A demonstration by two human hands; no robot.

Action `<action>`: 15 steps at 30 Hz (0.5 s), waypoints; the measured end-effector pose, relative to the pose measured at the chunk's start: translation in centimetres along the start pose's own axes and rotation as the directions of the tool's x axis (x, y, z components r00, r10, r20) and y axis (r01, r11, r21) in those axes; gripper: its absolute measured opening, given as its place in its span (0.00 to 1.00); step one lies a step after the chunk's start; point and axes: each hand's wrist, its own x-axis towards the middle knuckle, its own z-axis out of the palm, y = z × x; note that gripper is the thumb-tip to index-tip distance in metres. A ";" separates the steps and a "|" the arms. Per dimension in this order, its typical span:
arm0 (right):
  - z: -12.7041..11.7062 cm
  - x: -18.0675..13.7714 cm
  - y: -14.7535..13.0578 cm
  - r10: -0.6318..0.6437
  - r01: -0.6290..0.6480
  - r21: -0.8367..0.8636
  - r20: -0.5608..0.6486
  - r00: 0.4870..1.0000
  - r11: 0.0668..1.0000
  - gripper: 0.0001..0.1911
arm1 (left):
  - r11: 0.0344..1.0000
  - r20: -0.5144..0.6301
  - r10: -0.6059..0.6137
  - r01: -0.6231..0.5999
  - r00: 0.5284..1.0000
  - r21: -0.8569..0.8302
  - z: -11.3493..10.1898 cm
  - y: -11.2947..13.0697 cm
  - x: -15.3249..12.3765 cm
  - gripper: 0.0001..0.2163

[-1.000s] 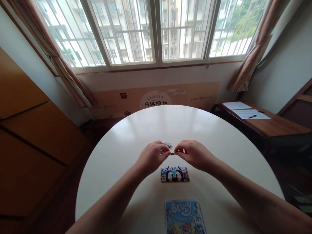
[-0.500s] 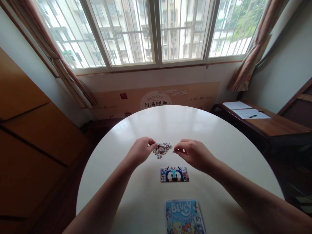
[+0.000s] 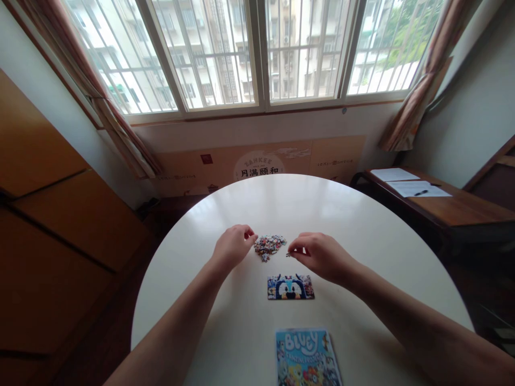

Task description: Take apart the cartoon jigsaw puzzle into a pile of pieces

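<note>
A small heap of loose puzzle pieces [image 3: 269, 245] lies near the middle of the round white table [image 3: 362, 225]. My left hand [image 3: 232, 247] rests just left of the heap, fingers curled together, and whether they hold a piece is hidden. My right hand [image 3: 319, 256] hovers right of the heap, its fingertips pinched on a tiny puzzle piece [image 3: 288, 254]. Below the hands lies a partly joined strip of puzzle [image 3: 290, 287] showing a blue cartoon dog. The puzzle box [image 3: 306, 358] with a blue cover sits at the near edge.
A dark wooden side table [image 3: 450, 206] with papers [image 3: 414, 187] and a pen stands to the right. A wooden cabinet [image 3: 48, 214] fills the left side. Barred windows and curtains are at the back, with a printed cardboard panel [image 3: 257, 163] under the sill.
My hands were pinched together over the heap a second ago. They have drawn apart, the left hand going left, which uncovers the heap; the right hand keeps its small piece.
</note>
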 end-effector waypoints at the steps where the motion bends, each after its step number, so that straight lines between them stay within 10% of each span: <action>1: 0.0 0.0 0.0 0.001 -0.001 0.010 -0.002 1.000 1.000 0.07 | 1.000 -0.036 0.019 -0.019 0.999 -0.002 -0.2 0.2 -0.1 0.09; 8: 0.5 0.2 0.5 -0.018 0.023 0.083 -0.057 0.998 0.996 0.05 | 0.924 0.008 0.325 -0.316 0.946 -0.213 -0.8 3.0 -2.3 0.08; 15: 1.1 0.2 0.2 -0.028 0.045 0.156 -0.111 0.993 0.987 0.05 | 0.909 0.014 0.349 -0.335 0.937 -0.247 0.5 4.2 -3.0 0.05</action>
